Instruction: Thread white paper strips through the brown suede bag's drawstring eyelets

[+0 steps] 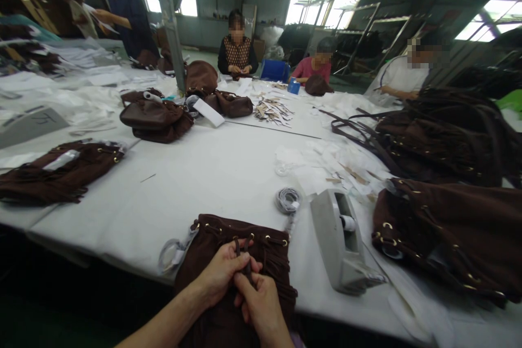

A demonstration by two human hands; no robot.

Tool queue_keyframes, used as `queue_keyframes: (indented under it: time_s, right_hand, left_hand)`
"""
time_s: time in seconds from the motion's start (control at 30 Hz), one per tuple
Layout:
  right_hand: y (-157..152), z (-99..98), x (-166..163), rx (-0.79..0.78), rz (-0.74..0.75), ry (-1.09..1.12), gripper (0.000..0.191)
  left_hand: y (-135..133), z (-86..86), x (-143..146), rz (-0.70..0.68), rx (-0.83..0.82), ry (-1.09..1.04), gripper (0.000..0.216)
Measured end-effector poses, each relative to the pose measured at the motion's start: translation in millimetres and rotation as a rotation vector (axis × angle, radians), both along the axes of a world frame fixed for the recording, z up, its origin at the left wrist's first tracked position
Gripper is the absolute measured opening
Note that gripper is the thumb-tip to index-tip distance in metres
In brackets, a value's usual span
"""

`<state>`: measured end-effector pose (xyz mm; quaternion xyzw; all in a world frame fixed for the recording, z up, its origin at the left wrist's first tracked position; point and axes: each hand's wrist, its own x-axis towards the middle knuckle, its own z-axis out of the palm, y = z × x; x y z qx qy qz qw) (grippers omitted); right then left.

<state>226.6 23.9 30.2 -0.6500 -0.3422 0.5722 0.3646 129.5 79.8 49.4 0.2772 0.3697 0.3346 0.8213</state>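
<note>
A dark brown fringed bag [212,231] with gold eyelets lies at the table's front edge, partly beneath my forearms. A brown drawstring cord [247,253] comes out of its eyelets. My left hand [226,269] pinches the cord just under the bag's top edge. Close against it, my right hand [259,293] is closed on the cord too, with fingertips nearly touching the left ones. The cord's lower part is hidden by my fingers. Wrapped grey rings show beside the bag, one coil [169,255] at its left and another coil [287,200] beyond its top right corner.
A grey tape dispenser [332,244] stands right of the bag. More brown bags lie at the right [448,228], at the left [61,171] and farther back [157,117]. Paper tags [273,112] are heaped mid-table. Several people sit or stand around the far side.
</note>
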Motion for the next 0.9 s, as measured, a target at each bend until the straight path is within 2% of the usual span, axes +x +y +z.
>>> queue_keyframes:
  time_s: [0.13, 0.4, 0.5, 0.6, 0.67, 0.77, 0.83, 0.9]
  right_hand:
    - [-2.9, -2.6, 0.2, 0.004, 0.035, 0.024, 0.052]
    - [-14.2, 4.5, -5.7, 0.111, 0.109, 0.09, 0.055]
    - [-14.0, 3.5, -3.7, 0.041, 0.106, 0.194, 0.064]
    - [-11.3, 4.3, 2.4, -0.083, 0.017, 0.269, 0.072]
    - [-9.9, 8.9, 10.1, -0.109, -0.043, 0.252, 0.073]
    - [-6.0, 21.3, 27.2, -0.011, -0.129, 0.106, 0.066]
    - [1.5, 31.5, 38.3, 0.149, -0.179, -0.078, 0.056]
    - [14.8, 40.7, 44.2, 0.349, -0.145, -0.303, 0.04]
  left_hand:
    - [1.0, -4.8, 0.3, 0.018, -0.018, -0.02, 0.048]
    - [11.1, -5.3, -8.6, -0.109, -0.061, -0.073, 0.044]
    - [13.0, -2.4, -13.9, -0.155, -0.083, -0.117, 0.043]
    - [13.0, -0.4, -18.1, -0.182, -0.101, -0.13, 0.043]
    - [12.7, 0.3, -19.3, -0.179, -0.123, -0.121, 0.041]
    - [11.0, 0.0, -17.5, -0.191, -0.119, -0.085, 0.038]
    - [8.6, -1.3, -13.8, -0.212, -0.066, -0.023, 0.038]
    - [5.4, -2.7, -8.8, -0.218, 0.009, 0.059, 0.035]
